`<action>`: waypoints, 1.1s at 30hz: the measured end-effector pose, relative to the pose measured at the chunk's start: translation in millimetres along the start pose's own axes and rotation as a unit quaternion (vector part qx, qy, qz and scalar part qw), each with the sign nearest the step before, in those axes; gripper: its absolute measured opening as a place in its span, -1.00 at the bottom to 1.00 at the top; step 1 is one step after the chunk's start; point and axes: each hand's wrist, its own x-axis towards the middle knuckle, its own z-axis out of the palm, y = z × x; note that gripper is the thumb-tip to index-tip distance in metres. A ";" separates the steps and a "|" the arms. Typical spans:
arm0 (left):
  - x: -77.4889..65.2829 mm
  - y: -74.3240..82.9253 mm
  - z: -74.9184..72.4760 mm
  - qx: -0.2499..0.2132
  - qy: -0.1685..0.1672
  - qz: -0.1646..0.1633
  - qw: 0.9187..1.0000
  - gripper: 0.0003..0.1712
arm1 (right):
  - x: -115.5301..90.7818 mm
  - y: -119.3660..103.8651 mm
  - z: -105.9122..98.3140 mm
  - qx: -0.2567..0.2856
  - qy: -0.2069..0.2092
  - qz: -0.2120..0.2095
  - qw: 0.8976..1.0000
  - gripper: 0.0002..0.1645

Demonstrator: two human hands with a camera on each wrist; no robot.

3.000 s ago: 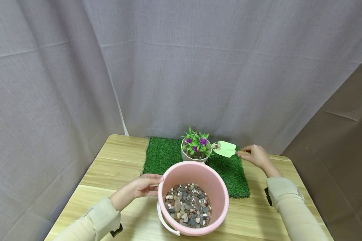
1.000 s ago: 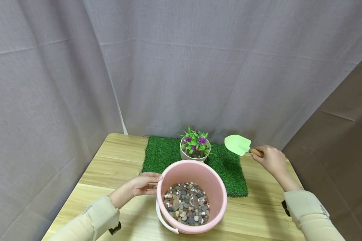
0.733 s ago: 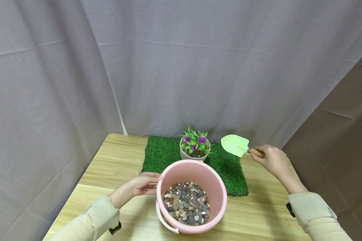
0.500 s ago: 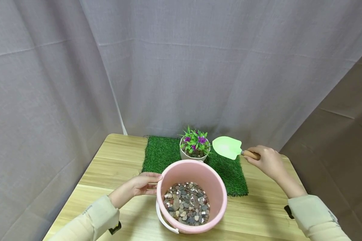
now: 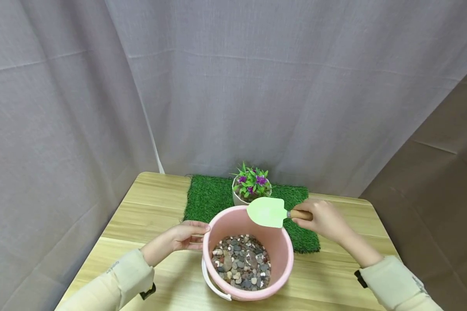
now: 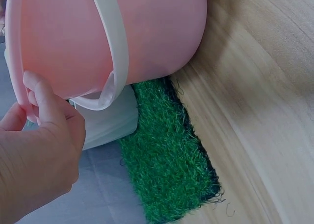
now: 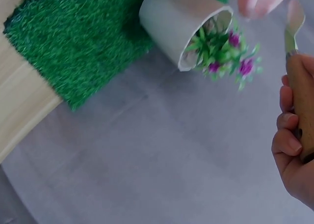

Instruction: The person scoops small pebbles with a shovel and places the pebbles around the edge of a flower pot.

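Observation:
My left hand [image 5: 184,236] pinches the left rim of a pink bucket [image 5: 282,255], thumb and fingers on either side of the rim in the left wrist view. Pebbles [image 5: 243,263] of mixed colours cover the bucket's bottom. My right hand [image 5: 323,220] grips the wooden handle [image 5: 300,214] of a pale green trowel [image 5: 266,211]. The trowel's blade hangs over the far rim of the bucket, and no stones show on it. Behind the bucket stands a white pot [image 7: 179,25] with a purple-flowered plant [image 5: 252,181]; its lower part is hidden in the head view.
A green turf mat [image 5: 208,198] lies under the pot on the wooden table [image 5: 151,207]. The bucket's white carrying handle [image 5: 214,285] hangs down at its left side. Grey curtains [image 5: 233,86] close in the back and left; a brown cloth stands at the right.
The trowel held brown stones beside the pot three seconds ago; its blade is bare now. My right hand first drew it back right, then brought it left and nearer, over the bucket. My left hand stayed.

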 end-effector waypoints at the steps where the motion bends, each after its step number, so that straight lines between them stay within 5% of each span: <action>1: -0.3 0.2 0.2 0.000 0.000 0.002 1.000 -0.71 | 0.3 -2.9 1.8 -0.001 -0.008 -0.004 1.000 -0.83; 11: -4.8 1.2 -2.1 -0.010 -0.028 0.014 0.999 -0.61 | 1.9 -24.1 21.3 -0.010 -0.080 -0.042 0.996 -0.90; 18: -6.3 3.3 -1.4 -0.009 -0.036 0.022 0.999 -0.57 | 8.4 -36.1 31.5 -0.052 -0.093 -0.051 0.993 -0.55; 33: -6.5 6.1 -1.2 0.023 -0.009 0.019 1.000 -0.60 | 22.8 -51.5 66.4 -0.092 -0.079 -0.122 0.985 -0.66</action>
